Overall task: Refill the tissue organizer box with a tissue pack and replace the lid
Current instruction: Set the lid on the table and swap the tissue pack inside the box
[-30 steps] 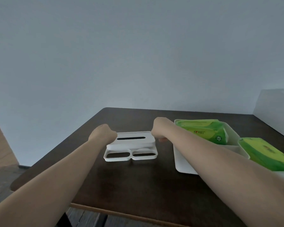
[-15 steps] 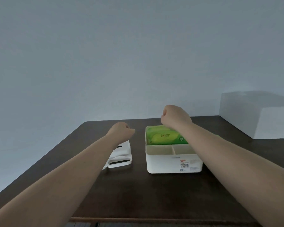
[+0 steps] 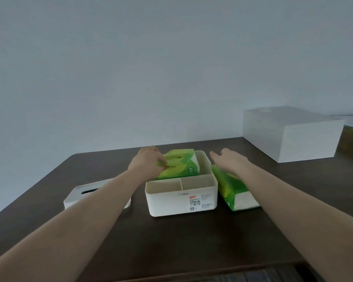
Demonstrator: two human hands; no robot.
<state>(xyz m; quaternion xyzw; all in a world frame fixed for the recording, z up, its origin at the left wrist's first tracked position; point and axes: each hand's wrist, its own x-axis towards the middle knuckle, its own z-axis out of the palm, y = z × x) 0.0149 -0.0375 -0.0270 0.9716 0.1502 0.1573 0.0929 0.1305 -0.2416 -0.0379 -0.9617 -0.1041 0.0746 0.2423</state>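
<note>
The white organizer box (image 3: 181,202) stands open in the middle of the dark table. A green tissue pack (image 3: 183,166) sits tilted in its rear compartment, its left end raised. My left hand (image 3: 149,160) grips that raised end. The two small front compartments are empty. A second green tissue pack (image 3: 232,190) lies on the table against the box's right side. My right hand (image 3: 229,159) hovers above it, fingers spread, holding nothing. The white lid (image 3: 86,193) with its slot lies to the left, partly hidden by my left forearm.
A large white box (image 3: 289,135) sits at the table's back right. The dark table (image 3: 171,241) runs to a front edge near the bottom of the view. A plain wall stands behind.
The view shifted left, so the box sits further right. My left hand left the lid and took hold of the tissue pack's left end, tilting it up. My right hand opened over the second pack.
</note>
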